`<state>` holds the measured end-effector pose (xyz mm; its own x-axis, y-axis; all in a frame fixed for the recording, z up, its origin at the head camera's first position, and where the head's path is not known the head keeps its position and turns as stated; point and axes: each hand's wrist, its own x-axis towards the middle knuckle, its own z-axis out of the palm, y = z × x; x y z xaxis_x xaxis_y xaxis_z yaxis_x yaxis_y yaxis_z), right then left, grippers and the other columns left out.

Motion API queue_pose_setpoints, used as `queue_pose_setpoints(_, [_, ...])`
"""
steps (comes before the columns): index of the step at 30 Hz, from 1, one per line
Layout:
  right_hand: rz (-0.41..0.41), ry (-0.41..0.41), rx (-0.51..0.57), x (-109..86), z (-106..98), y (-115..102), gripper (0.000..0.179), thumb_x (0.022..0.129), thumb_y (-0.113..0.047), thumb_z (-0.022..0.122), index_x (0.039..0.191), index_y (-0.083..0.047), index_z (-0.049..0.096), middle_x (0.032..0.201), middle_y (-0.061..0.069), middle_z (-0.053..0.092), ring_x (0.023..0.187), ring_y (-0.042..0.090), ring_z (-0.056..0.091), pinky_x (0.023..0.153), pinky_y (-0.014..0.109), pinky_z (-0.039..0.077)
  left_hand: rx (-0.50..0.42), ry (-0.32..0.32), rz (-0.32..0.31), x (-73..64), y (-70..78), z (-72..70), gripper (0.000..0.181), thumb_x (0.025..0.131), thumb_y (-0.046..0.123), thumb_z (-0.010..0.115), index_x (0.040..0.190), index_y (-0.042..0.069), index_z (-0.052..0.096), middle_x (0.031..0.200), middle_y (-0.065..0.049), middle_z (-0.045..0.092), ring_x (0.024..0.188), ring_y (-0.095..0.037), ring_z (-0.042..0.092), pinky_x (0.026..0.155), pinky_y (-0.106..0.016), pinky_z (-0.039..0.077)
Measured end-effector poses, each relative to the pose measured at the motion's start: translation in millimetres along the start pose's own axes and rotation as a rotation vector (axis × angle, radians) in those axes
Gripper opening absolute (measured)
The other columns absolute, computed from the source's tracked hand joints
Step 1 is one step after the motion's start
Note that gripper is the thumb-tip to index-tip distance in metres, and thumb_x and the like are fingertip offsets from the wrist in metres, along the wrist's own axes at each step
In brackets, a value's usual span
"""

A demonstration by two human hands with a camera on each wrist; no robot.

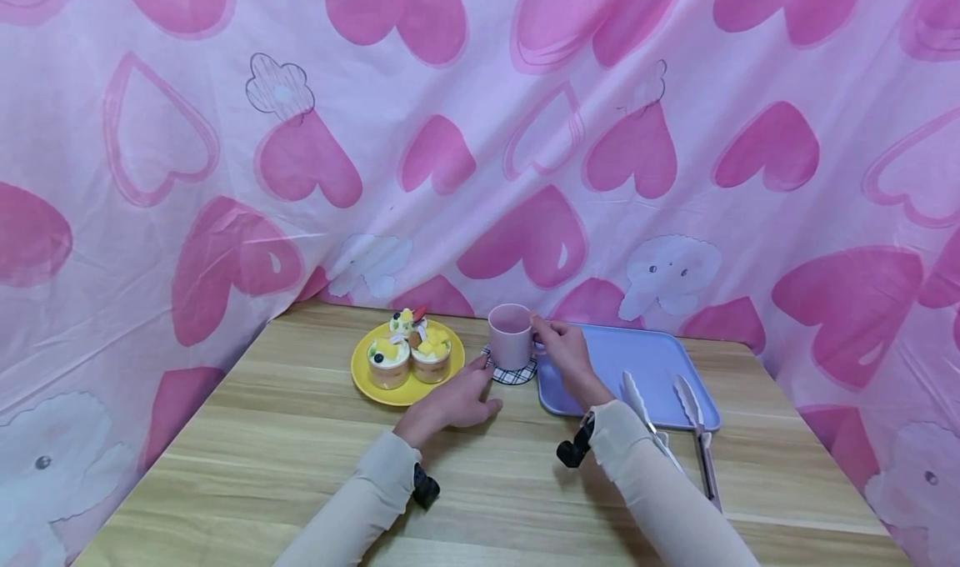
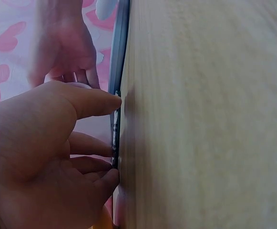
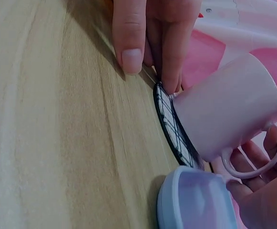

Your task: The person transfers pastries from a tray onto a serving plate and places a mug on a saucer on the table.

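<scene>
A pink mug [image 1: 510, 340] stands upright over a round black-and-white checked coaster [image 1: 514, 377]; whether its base fully rests there I cannot tell. My right hand [image 1: 566, 357] holds the mug from the right, fingers at its handle [image 3: 252, 172] and near its rim. Left of the mug, my left hand [image 1: 459, 400] reaches in low, its fingertips [image 3: 170, 87] touching the coaster's edge. In the right wrist view the left thumb [image 3: 131, 47] lies apart from the coaster, over the wooden table [image 1: 517, 492].
Just left stands a yellow plate [image 1: 362, 375] with several dessert cups [image 1: 388, 365]. To the right is a blue-purple tray [image 1: 630, 350], its edge close to the coaster. Two tongs [image 1: 701, 434] lean over the tray's front edge, near my right forearm. A heart-patterned cloth [image 1: 480, 150] hangs behind.
</scene>
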<state>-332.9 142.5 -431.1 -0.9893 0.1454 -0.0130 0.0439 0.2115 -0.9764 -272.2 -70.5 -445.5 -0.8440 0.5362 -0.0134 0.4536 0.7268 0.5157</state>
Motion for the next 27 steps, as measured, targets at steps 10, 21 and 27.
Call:
queue_pose_setpoints(10, [0.031,-0.018,0.033,8.8,-10.1,16.1,0.059,0.087,-0.058,0.069,0.111,-0.005,0.077,0.097,0.014,0.075,0.105,0.026,0.064,0.100,0.036,0.048,0.011,-0.006,0.003,2.0,0.7,0.4,0.072,0.098,0.033,0.061,0.154,-0.004,0.033,0.166,-0.022,0.019,0.155,-0.031,0.021,0.124,-0.045,0.027])
queue_pose_setpoints(21, [0.046,-0.130,-0.101,5.5,-14.6,10.7,0.063,0.091,-0.064,0.059,0.112,-0.005,0.073,0.117,0.013,0.070,0.116,0.024,0.058,0.106,0.038,0.045,-0.015,-0.005,-0.022,0.6,-5.6,-1.3,0.072,0.099,0.034,0.060,0.154,-0.002,0.033,0.166,-0.020,0.022,0.153,-0.032,0.024,0.124,-0.046,0.029])
queue_pose_setpoints(27, [0.021,-0.124,-0.216,1.8,-28.6,6.0,0.061,0.095,-0.060,0.056,0.119,-0.005,0.069,0.124,0.015,0.065,0.113,0.026,0.057,0.097,0.036,0.050,-0.074,0.112,0.028,-0.6,-7.4,-7.9,0.067,0.098,0.025,0.061,0.153,-0.002,0.036,0.161,-0.020,0.033,0.149,-0.030,0.035,0.120,-0.046,0.035])
